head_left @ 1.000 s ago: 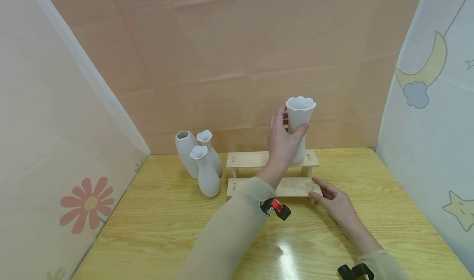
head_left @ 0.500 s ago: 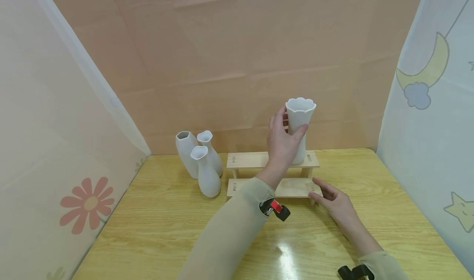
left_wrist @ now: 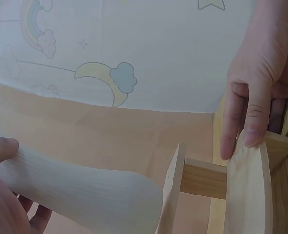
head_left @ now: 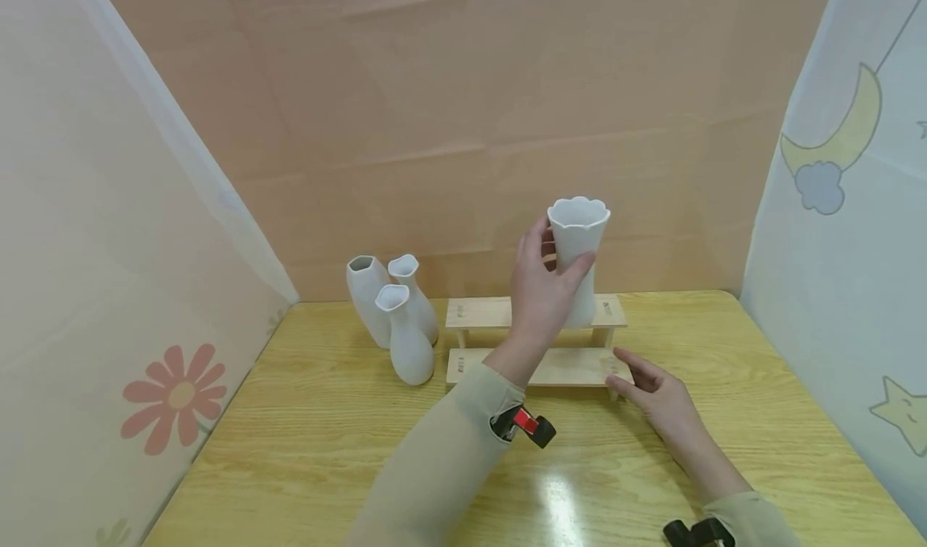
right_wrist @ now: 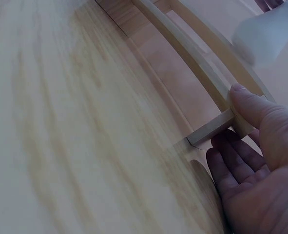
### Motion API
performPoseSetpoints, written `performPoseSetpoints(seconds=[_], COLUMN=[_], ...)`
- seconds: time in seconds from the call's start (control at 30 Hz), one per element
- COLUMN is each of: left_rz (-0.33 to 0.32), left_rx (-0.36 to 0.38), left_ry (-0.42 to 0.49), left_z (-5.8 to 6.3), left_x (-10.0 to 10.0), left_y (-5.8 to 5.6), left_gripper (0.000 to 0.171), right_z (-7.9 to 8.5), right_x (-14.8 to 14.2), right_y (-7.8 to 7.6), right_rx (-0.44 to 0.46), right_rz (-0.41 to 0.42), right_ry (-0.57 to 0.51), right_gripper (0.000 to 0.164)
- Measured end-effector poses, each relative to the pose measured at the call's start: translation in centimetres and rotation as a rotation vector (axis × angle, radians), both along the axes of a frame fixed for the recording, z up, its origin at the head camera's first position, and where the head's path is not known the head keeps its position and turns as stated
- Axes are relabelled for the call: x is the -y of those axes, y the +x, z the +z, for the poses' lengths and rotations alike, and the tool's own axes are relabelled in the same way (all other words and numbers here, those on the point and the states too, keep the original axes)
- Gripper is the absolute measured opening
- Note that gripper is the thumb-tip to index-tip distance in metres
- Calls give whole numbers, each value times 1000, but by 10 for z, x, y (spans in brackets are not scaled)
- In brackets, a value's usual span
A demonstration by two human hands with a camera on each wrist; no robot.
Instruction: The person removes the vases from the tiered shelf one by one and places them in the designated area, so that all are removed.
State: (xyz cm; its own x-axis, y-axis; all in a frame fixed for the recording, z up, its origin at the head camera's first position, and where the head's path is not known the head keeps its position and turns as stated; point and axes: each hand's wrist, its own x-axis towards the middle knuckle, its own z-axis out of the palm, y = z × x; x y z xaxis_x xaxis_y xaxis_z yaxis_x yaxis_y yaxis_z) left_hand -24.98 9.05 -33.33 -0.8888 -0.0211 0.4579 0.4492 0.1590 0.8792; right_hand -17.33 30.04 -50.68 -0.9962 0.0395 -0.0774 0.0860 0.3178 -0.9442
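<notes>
My left hand (head_left: 537, 294) grips a white vase (head_left: 579, 237) with a scalloped rim, fingers behind it and thumb across its front. The vase is roughly upright at the right part of the upper board of a two-step wooden stand (head_left: 572, 367). In the left wrist view the vase's base (left_wrist: 134, 197) is close beside the upper board (left_wrist: 171, 195); I cannot tell whether they touch. My right hand (head_left: 668, 410) holds the lower board's right end. The right wrist view shows the thumb (right_wrist: 251, 105) against the board and the other fingers curled under it.
Three white vases stand close together left of the stand: a faceted one (head_left: 368, 310), a wavy-rimmed one (head_left: 420, 310) and a front one (head_left: 410, 350). The wooden table (head_left: 348, 442) meets a tan backdrop (head_left: 463, 129), with printed cloth walls on both sides.
My left hand has shifted the scallop-rimmed vase slightly left and lower in the head view, toward me. The right hand and the stand have stayed in place.
</notes>
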Motion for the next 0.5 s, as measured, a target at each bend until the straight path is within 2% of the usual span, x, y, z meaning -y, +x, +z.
performPoseSetpoints(seconds=[0.27, 0.5], left_rz=[-52, -73], left_rx=[-15, -42], left_ry=[50, 43], left_z=[-2, -2], left_x=[23, 47], left_y=[17, 33], left_gripper=[71, 70], right_z=[1, 1], right_x=[0, 0], right_y=[1, 1], right_rx=[-5, -10], right_rz=[2, 0], right_ry=[0, 4], right_gripper=[80, 82])
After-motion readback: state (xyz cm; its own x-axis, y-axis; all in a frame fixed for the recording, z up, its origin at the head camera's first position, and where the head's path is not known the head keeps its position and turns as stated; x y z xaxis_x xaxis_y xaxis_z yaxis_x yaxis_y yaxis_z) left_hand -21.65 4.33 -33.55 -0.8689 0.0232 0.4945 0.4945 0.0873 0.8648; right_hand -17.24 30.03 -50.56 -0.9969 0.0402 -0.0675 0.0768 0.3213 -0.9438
